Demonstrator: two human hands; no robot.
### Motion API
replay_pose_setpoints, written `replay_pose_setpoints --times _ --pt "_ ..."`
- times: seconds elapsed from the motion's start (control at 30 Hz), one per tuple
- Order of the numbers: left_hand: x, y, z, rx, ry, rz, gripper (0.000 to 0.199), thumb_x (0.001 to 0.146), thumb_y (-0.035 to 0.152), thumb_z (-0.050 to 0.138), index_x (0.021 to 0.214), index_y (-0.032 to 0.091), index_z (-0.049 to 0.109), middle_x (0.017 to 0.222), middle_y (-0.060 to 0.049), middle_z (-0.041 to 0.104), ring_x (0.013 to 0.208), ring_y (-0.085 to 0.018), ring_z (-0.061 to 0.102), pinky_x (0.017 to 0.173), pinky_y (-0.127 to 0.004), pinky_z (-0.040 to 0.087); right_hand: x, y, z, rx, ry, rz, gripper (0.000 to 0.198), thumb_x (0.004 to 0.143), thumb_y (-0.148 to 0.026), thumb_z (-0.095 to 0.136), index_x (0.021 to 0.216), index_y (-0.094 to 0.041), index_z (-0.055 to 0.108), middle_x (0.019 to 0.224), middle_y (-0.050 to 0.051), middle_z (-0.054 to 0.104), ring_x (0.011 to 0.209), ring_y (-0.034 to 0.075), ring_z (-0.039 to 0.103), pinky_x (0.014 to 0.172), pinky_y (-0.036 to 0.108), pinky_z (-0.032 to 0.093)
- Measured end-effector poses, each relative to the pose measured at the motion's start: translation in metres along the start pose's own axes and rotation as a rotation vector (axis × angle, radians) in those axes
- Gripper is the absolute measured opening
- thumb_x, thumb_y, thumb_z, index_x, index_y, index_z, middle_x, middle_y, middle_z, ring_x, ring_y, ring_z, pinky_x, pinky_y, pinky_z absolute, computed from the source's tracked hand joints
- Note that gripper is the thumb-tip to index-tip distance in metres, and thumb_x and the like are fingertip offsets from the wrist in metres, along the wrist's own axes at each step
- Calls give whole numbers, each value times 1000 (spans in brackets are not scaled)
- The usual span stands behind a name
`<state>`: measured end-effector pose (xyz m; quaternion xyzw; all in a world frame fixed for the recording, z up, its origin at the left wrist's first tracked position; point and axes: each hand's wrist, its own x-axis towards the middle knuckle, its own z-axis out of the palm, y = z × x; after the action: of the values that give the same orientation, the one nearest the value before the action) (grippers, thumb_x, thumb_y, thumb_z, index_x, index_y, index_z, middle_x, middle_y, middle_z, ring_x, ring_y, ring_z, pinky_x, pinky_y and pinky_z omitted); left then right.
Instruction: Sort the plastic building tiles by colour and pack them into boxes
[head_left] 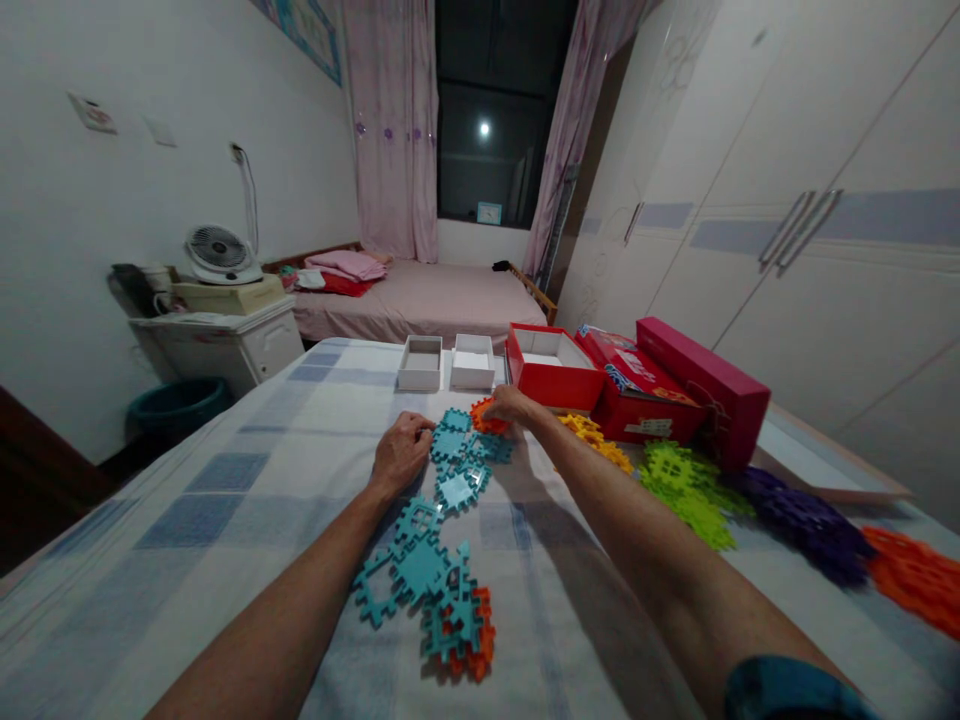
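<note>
A chain of teal flat plastic interlocking pieces [420, 567] with toothed edges runs up the middle of the cloth-covered surface. At its far end, my left hand [403, 455] has curled fingers, with the tips at the left edge of a teal piece [448, 443]. My right hand [511, 403] is closed on an orange interlocking piece [484, 417] beside that far end; the fingers partly cover it. More orange pieces [486, 630] lie beneath the teal ones at the near end.
Yellow pieces [596, 440], lime pieces [679, 485], purple pieces [806, 525] and orange pieces [915, 575] lie in piles at right. Behind are two small white boxes [420, 378] [472, 378], an open red box [555, 386], a red carton [645, 405] and a long crimson box [705, 385].
</note>
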<state>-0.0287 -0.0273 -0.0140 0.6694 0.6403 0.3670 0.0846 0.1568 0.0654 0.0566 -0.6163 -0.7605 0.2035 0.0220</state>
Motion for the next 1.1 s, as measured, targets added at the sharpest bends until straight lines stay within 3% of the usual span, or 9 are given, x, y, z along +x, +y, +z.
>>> replay_pose_setpoints --times 0.1,0.17,0.3,0.4,0.5,0.7,0.83,0.97,1.1 --pt "0 0 0 5 4 -2 30 80 23 39 85 19 68 97 -5 64 89 -18 61 86 -30 46 -10 2 1 15 100 -58 20 72 -24 71 84 -9 65 88 7 65 87 22 60 70 27 46" --pt "0 1 -1 13 7 -5 30 79 24 39 85 19 68 98 -5 64 88 -18 62 85 -30 46 -20 4 3 50 189 -96 21 68 -21 70 85 -11 64 89 7 65 87 22 59 67 26 43" --pt "0 3 -3 20 3 8 30 78 26 39 85 20 68 97 -5 65 89 -18 62 86 -30 47 -58 14 5 150 357 -145 24 74 -24 60 96 -14 58 97 6 63 88 17 57 71 24 42" --pt "0 2 -5 9 -12 32 32 77 30 39 84 19 68 96 -7 65 89 -20 63 86 -32 47 -103 40 -1 279 461 -187 24 77 -26 55 99 -17 55 99 3 62 87 13 57 74 22 43" --pt "2 -3 -5 8 -7 32 33 76 35 39 84 21 68 99 -7 65 89 -22 63 85 -34 49 -155 89 -8 431 567 -172 26 74 -28 56 98 -19 54 95 3 62 84 15 58 74 25 44" --pt "5 -11 -4 69 -57 29 36 76 39 39 89 20 67 105 -8 64 96 -24 62 87 -37 48 -254 240 -14 343 817 279 37 70 -43 58 96 -17 56 88 6 63 80 22 59 76 36 45" --pt "5 -14 -5 85 -60 34 33 77 40 40 88 24 66 104 -4 64 94 -23 62 86 -38 49 -303 325 -20 237 1037 589 33 69 -41 61 93 -19 56 91 10 63 83 24 58 78 37 43" --pt "6 -16 -4 83 -52 32 32 75 40 42 86 23 67 102 -6 64 91 -25 63 86 -40 50 -324 371 -41 -15 1170 797 31 79 -36 57 101 -14 56 102 20 59 92 25 53 76 34 39" --pt "8 -23 -3 78 -58 39 28 76 41 42 85 28 65 101 -1 64 92 -25 62 88 -41 49 -318 395 -60 -92 1140 894 28 82 -33 54 102 -14 57 105 21 53 88 23 51 68 35 36"
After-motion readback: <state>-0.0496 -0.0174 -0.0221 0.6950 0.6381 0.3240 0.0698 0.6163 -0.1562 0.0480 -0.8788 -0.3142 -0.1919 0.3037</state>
